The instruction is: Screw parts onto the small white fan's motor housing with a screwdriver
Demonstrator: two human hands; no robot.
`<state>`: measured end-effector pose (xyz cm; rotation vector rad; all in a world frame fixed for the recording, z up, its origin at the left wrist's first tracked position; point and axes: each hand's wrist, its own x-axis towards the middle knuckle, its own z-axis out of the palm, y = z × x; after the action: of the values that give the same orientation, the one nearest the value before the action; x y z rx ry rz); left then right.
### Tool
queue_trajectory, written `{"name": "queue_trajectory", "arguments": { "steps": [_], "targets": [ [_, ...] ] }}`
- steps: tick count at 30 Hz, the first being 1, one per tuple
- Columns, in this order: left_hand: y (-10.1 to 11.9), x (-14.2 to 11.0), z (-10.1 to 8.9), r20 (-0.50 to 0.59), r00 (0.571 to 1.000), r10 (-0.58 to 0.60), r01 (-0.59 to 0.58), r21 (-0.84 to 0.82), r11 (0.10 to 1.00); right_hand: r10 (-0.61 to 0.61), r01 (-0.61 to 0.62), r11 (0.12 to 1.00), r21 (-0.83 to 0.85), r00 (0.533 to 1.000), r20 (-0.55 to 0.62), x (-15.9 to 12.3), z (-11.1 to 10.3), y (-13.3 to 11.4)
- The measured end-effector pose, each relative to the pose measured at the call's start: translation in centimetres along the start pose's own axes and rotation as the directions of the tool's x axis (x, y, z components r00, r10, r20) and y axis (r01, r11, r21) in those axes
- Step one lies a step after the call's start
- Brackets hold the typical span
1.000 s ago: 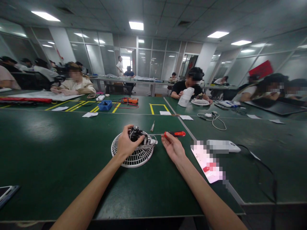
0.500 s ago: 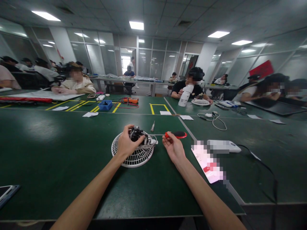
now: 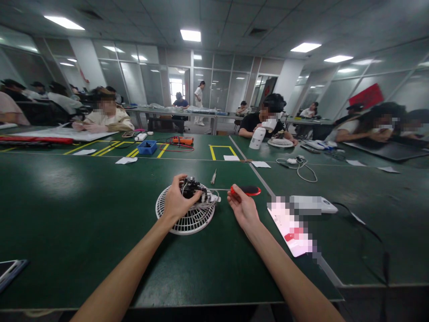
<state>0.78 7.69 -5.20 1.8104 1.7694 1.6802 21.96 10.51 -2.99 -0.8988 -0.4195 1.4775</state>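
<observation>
A white round fan grille (image 3: 187, 219) lies flat on the green table (image 3: 83, 201). On it sits a small black motor (image 3: 191, 188) with white wires. My left hand (image 3: 177, 199) is closed round the motor from the left. My right hand (image 3: 241, 206) grips a screwdriver (image 3: 246, 191) with a red and black handle. Its thin shaft points left, with the tip at the motor's wired side.
A second small screwdriver (image 3: 213, 177) lies beyond the fan. A white device (image 3: 311, 205) and a card (image 3: 291, 228) lie to the right, with a dark cable (image 3: 365, 228) behind them. A phone corner (image 3: 8, 270) shows at the left edge. Other people work at the far tables.
The screwdriver handle has turned in my right hand, with its black side now showing. My left hand has stayed on the motor. A person in the background has walked to the right.
</observation>
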Motion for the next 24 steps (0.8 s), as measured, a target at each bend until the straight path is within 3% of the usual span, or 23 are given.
{"name": "queue_trajectory", "arguments": {
  "steps": [11, 16, 24],
  "targets": [
    [0.10, -0.01, -0.08, -0.001, 1.000, -0.021, 0.021, 0.002, 1.000, 0.011, -0.012, 0.994, 0.104, 1.000, 0.007, -0.14, 0.30, -0.44],
    [0.05, -0.05, -0.04, 0.000, 0.999, -0.046, 0.046, 0.002, 0.999, 0.025, -0.022, 0.997, 0.073, 0.999, -0.045, -0.42, 0.44, -0.52],
    [-0.05, -0.02, 0.05, -0.004, 1.000, -0.030, 0.030, 0.013, 0.999, 0.020, -0.017, 0.994, 0.111, 0.999, -0.029, -0.17, 0.23, -0.71]
  ]
}}
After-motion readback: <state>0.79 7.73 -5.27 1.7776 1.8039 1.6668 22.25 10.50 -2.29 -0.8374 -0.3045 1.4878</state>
